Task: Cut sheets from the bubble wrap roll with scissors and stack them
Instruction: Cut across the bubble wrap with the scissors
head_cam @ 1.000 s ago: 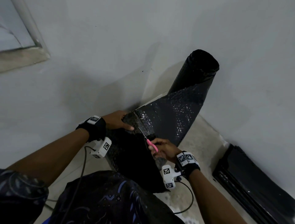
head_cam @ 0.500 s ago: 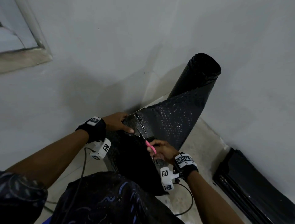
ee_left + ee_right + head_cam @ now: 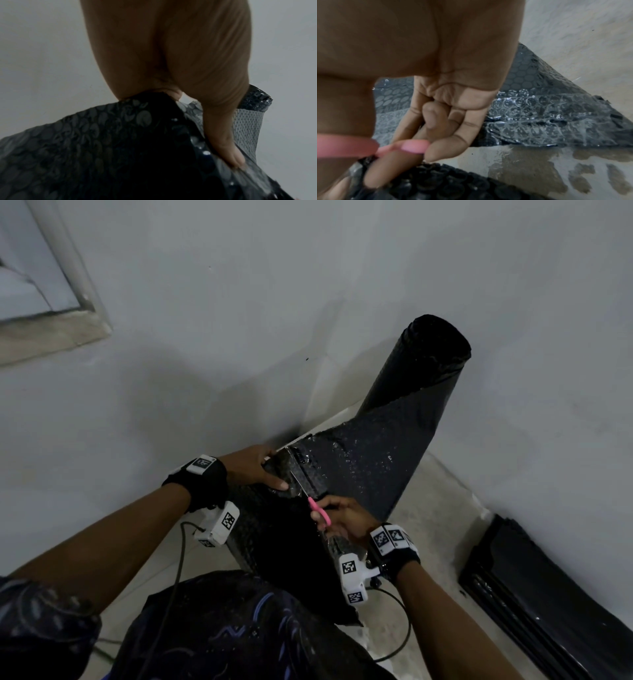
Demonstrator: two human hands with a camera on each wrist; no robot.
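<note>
One cut nearly through black bubble wrap sheet (image 3: 274, 529): left hand (image 3: 255, 467) pinches far edge, right hand (image 3: 344, 518) grips pink scissors (image 3: 317, 508); finished stack (image 3: 548, 604) right of roll (image 3: 421, 392).

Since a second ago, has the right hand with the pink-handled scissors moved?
Yes: the right hand edged its pink-handled scissors slightly forward along the cut, nearer the wall corner.

**Tight corner, open floor to our right**

We see the upright black bubble wrap roll (image 3: 424, 378) standing near the grey wall (image 3: 239, 302), blocking the way ahead. Bare pale floor (image 3: 442, 508) lies between its unrolled sheet and the flat black stack (image 3: 548, 594).
</note>
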